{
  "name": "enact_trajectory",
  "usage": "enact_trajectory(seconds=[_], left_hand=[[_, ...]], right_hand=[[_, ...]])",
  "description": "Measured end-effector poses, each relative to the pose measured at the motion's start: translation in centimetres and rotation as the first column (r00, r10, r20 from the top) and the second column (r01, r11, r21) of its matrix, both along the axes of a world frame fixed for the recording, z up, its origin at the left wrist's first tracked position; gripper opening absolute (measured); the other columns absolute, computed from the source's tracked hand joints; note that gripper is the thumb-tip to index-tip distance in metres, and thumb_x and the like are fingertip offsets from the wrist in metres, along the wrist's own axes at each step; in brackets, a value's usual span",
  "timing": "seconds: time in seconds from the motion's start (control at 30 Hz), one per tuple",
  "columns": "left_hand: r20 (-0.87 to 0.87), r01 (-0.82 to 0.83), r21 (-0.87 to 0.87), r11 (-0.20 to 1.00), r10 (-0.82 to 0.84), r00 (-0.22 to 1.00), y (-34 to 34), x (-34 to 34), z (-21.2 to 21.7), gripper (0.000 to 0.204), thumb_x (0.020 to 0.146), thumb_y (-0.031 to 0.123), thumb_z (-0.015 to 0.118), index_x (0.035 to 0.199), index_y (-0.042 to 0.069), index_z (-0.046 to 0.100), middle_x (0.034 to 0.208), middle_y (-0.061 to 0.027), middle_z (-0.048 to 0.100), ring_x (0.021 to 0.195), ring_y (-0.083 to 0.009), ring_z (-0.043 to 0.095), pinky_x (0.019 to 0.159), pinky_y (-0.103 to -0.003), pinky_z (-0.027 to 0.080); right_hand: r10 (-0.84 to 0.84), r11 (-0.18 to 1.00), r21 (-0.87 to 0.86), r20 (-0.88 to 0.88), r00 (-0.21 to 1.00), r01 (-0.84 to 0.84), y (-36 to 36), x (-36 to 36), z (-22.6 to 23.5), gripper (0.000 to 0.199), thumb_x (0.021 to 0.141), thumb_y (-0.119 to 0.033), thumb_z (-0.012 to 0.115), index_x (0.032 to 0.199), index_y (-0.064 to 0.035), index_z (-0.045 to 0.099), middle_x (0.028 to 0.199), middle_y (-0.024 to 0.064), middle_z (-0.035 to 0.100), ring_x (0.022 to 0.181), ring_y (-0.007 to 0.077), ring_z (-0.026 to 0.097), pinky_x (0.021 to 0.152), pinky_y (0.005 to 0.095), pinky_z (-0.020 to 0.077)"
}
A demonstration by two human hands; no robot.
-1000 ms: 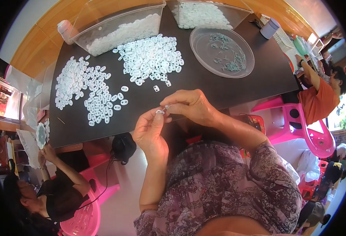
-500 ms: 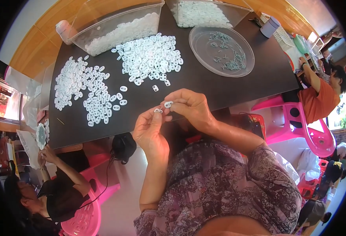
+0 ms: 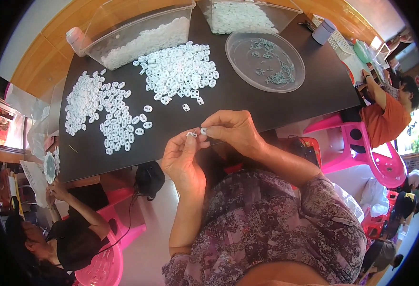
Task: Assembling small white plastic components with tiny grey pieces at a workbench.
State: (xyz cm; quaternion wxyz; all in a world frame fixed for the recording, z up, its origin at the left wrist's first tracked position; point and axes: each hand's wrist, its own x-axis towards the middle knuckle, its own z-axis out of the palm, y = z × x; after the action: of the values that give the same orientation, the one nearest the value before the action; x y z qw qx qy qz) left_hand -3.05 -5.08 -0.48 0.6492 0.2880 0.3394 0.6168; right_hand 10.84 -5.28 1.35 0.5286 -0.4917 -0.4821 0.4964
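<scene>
Close together over the table's near edge, my two hands each pinch a small white plastic part. My left hand [image 3: 184, 164] has its thumb and fingers closed on one white piece [image 3: 191, 134]. Just to its right, my right hand [image 3: 235, 131] grips another small white piece [image 3: 203, 131] between thumb and forefinger. Fingertips cover much of both pieces, and whether they touch I cannot tell. Beyond my hands lies a heap of white oval two-holed pieces [image 3: 178, 71]. A second spread of similar pieces [image 3: 117, 119] lies to the left.
A round clear tray [image 3: 232, 61] holds small grey-green pins [image 3: 282, 76]. Two clear bins [image 3: 138, 28] of white pieces stand at the dark table's [image 3: 166, 128] back. A grey-lavender cup [image 3: 324, 32] stands far right. Co-workers sit left [image 3: 76, 233] and right [image 3: 388, 112], by pink chairs.
My right hand has brought its piece slightly lower, closer to the one in my left hand. The left hand stays nearly still, and the whole view has shifted a little.
</scene>
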Motion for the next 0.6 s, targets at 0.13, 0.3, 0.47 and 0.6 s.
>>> enact_trajectory(seconds=[0.13,0.3,0.47,0.6], left_hand=[[0.002,-0.017,-0.008,1.000,0.017,1.000,0.01,0.20,-0.07,0.010,0.086,0.002,0.058,0.091,-0.007,0.059,0.089,-0.0172,0.064,0.074,-0.0208,0.065,0.064,-0.030,0.056],[-0.048,-0.037,-0.010,0.999,0.036,0.998,0.02,0.29,-0.09,0.009,0.085,0.002,0.060,0.090,-0.005,0.060,0.086,-0.0144,0.064,0.070,-0.0181,0.063,0.058,-0.027,0.053],[-0.112,-0.036,-0.024,0.999,0.033,0.993,-0.40,0.47,0.13,0.012,0.084,0.000,0.060,0.095,-0.005,0.061,0.080,-0.0087,0.062,0.061,-0.0127,0.057,0.050,-0.022,0.045],[-0.141,-0.069,0.009,0.998,0.069,0.988,-0.46,0.61,0.26,0.014,0.083,0.000,0.061,0.096,-0.006,0.061,0.079,-0.0083,0.062,0.061,-0.0121,0.058,0.050,-0.022,0.045]], right_hand=[[0.009,1.000,-0.002,0.015,1.000,-0.009,-0.21,0.19,0.08,0.011,0.080,-0.003,0.063,0.088,0.0050,0.063,0.077,0.0077,0.067,0.071,0.0071,0.061,0.063,0.0211,0.0491],[-0.038,0.980,-0.194,-0.005,0.999,0.036,0.27,0.91,0.67,0.012,0.079,-0.006,0.066,0.089,0.0003,0.065,0.077,0.0056,0.066,0.063,0.0063,0.056,0.056,0.0188,0.0429],[-0.023,0.982,-0.188,-0.210,0.977,-0.017,0.44,0.44,0.34,0.013,0.080,-0.009,0.065,0.087,0.0016,0.064,0.075,0.0069,0.065,0.062,0.0079,0.054,0.053,0.0187,0.0403],[-0.014,0.979,-0.199,-0.220,0.976,-0.031,0.68,0.42,0.41,0.013,0.081,-0.009,0.064,0.086,0.0025,0.064,0.075,0.0069,0.065,0.062,0.0076,0.054,0.053,0.0186,0.0403]])
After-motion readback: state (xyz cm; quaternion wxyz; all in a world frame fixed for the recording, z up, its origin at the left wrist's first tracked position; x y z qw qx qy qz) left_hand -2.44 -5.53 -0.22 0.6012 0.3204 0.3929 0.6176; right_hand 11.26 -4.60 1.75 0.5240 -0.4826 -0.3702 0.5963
